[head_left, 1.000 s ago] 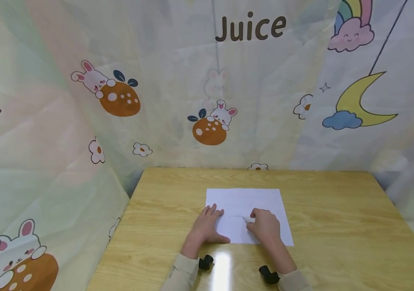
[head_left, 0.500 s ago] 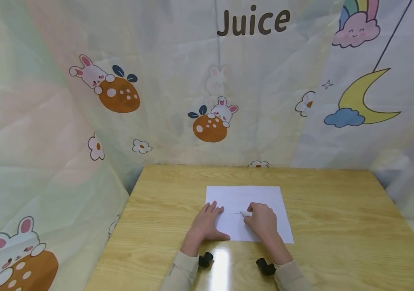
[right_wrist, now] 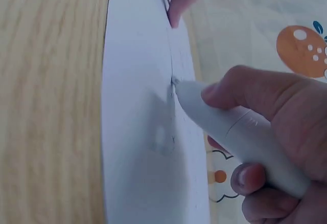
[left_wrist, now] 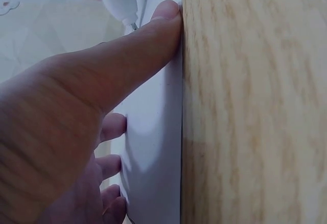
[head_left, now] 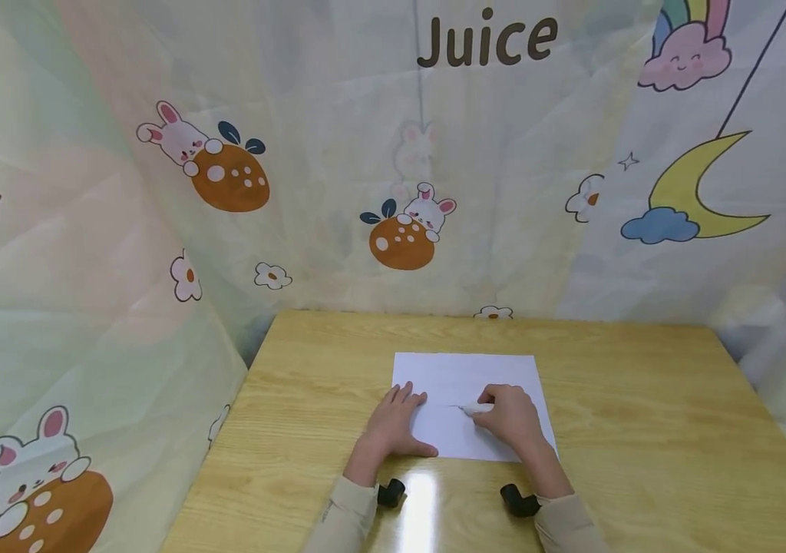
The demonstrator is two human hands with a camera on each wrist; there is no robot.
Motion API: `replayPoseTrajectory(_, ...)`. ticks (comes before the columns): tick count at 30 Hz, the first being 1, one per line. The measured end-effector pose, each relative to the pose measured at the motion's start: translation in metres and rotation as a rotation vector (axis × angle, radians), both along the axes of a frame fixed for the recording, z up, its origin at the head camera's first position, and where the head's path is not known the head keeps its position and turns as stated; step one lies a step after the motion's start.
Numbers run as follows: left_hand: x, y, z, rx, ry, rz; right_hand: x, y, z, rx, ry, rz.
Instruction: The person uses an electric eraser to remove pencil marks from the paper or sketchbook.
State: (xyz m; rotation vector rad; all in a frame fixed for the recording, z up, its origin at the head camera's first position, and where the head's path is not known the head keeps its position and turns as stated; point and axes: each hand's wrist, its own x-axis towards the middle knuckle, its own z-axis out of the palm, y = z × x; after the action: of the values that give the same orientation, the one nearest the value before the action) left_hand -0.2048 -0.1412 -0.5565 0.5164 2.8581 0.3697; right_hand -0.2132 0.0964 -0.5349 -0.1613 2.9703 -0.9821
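A sheet of white paper (head_left: 465, 369) lies on the wooden table. My left hand (head_left: 391, 426) is spread flat over its left part, thumb (left_wrist: 166, 17) near the front edge and the other fingers apart. In my right hand (head_left: 513, 418) I pinch a thick white pen-shaped tool (right_wrist: 240, 132) between thumb and fingers. Its small metal tip (right_wrist: 175, 81) meets the paper at a thin dark line (head_left: 453, 405) near the middle of the sheet. The tool leans, tip pointing left toward the other hand. Its rear end is hidden in my palm.
The light wood table (head_left: 642, 399) extends around the sheet, and glare shows at its front. Cloth printed with rabbits and a moon (head_left: 700, 192) hangs behind and to the left. Black angled pieces (head_left: 391, 493) stick out at both cuffs.
My right hand has shifted slightly left, then back to the right with the tool, so more of the tool shows now. The left hand stays in place on the paper. The head view has shifted a little.
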Motion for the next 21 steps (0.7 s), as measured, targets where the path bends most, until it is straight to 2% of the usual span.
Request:
replayPoseTrajectory(5,-0.001,-0.001,-0.002,-0.006,0.017,0.008,-0.012,0.005,-0.004,-0.026,0.017,0.086)
replayPoseTrajectory(9,-0.001,0.000,-0.004,0.002,0.025,-0.003,-0.015,0.008,-0.006,-0.021,-0.011,0.075)
replayPoseTrajectory(14,0.002,-0.001,-0.005,-0.007,0.021,-0.009,-0.014,0.006,-0.007,-0.014,-0.029,0.107)
replayPoseTrajectory(17,0.002,-0.002,-0.004,0.003,0.014,-0.009,-0.011,0.005,-0.006,-0.003,-0.040,0.083)
replayPoseTrajectory(21,0.001,-0.001,-0.005,0.014,0.024,-0.009,-0.010,0.003,-0.005,0.002,-0.003,0.087)
